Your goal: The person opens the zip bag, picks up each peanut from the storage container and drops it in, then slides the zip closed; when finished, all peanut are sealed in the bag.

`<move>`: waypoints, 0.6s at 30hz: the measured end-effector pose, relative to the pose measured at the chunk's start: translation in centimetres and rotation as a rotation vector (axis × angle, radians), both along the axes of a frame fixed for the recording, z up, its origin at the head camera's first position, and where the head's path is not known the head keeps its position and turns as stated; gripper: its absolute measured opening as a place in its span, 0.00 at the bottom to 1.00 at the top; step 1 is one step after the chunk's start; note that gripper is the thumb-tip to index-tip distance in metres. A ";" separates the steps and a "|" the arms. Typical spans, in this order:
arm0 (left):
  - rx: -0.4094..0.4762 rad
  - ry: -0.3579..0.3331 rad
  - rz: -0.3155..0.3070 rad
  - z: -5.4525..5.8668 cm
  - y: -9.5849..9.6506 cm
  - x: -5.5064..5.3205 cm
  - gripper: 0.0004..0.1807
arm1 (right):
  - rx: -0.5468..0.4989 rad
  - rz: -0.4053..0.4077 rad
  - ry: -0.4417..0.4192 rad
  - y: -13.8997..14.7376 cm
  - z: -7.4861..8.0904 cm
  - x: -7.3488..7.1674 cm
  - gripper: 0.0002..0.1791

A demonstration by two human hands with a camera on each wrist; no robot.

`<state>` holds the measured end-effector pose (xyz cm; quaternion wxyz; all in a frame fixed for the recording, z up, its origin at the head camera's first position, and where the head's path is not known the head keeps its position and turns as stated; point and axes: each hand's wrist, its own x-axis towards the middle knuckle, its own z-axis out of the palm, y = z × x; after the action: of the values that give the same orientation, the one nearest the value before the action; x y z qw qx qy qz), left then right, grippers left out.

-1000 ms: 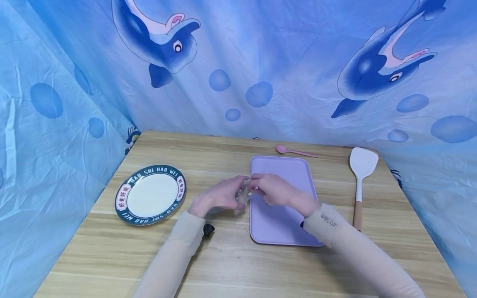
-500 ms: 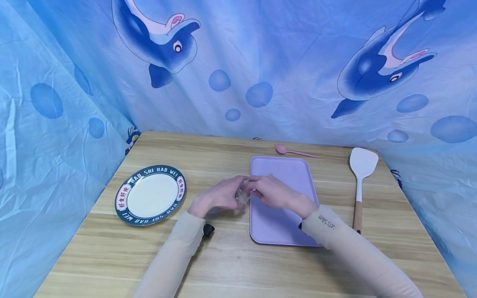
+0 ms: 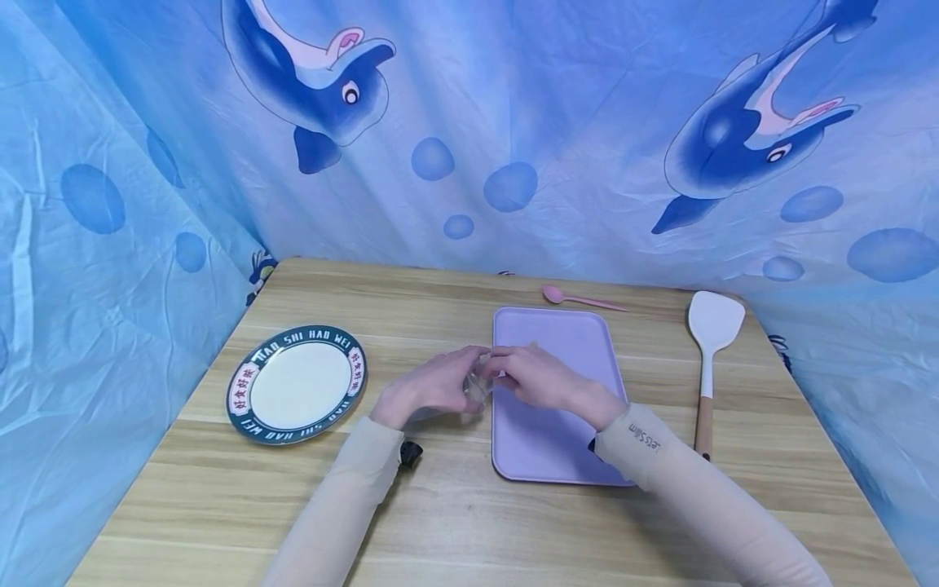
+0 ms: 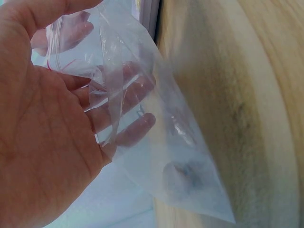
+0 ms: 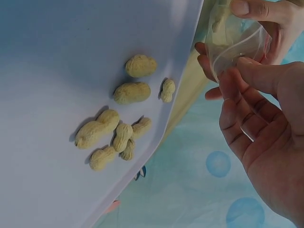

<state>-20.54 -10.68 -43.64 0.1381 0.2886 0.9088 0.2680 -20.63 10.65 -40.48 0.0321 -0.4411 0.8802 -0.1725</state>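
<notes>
A clear zip-lock bag [image 3: 478, 385] with a red line by its seal hangs between both hands, at the tray's left edge. My left hand [image 3: 436, 383] holds it between thumb and fingers, with several fingers showing through the film in the left wrist view. A blurred brownish thing [image 4: 183, 178] sits low in the bag. With thumb and fingertips, my right hand [image 5: 280, 128] pinches the bag's mouth. Several peanuts [image 5: 132, 92] in their shells lie on the purple tray [image 3: 557, 448], below the right hand. From the head view that hand mostly hides them.
To the left stands a white plate [image 3: 301, 385] with a dark green lettered rim. A pink spoon [image 3: 583, 299] lies behind the tray. On the right rests a white spatula [image 3: 707, 359] with a wooden handle. A blue dolphin-print curtain [image 3: 469, 122] borders the wooden table [image 3: 455, 522].
My right hand has shifted slightly left, and its fingers have come onto the bag's mouth. Over the last half second both hands stay nearly still. The left hand keeps its hold on the bag.
</notes>
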 end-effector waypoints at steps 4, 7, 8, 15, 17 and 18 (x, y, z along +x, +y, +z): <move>0.000 -0.009 0.002 0.0 0.0 0.0 0.52 | -0.025 -0.002 -0.007 0.7 0.6 -0.3 0.14; 0.005 -0.018 0.008 0.0 0.0 0.0 0.52 | -0.060 -0.016 -0.012 1.6 1.1 -0.9 0.12; 0.010 -0.021 0.010 0.0 0.0 0.1 0.52 | -0.072 -0.022 -0.010 1.9 1.3 -1.2 0.11; 0.017 -0.017 0.012 0.2 0.0 0.2 0.52 | -0.138 -0.099 -0.046 4.6 1.3 -3.1 0.09; 0.017 -0.019 0.014 0.2 0.0 0.2 0.52 | -0.143 -0.119 -0.045 5.2 0.9 -3.6 0.08; 0.016 -0.021 0.015 0.2 0.0 0.2 0.52 | -0.145 -0.125 -0.044 5.6 0.8 -3.9 0.08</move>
<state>-20.35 -10.72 -43.47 0.1433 0.2802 0.9071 0.2794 -24.49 16.22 -39.69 0.0085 -0.3826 0.8902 -0.2473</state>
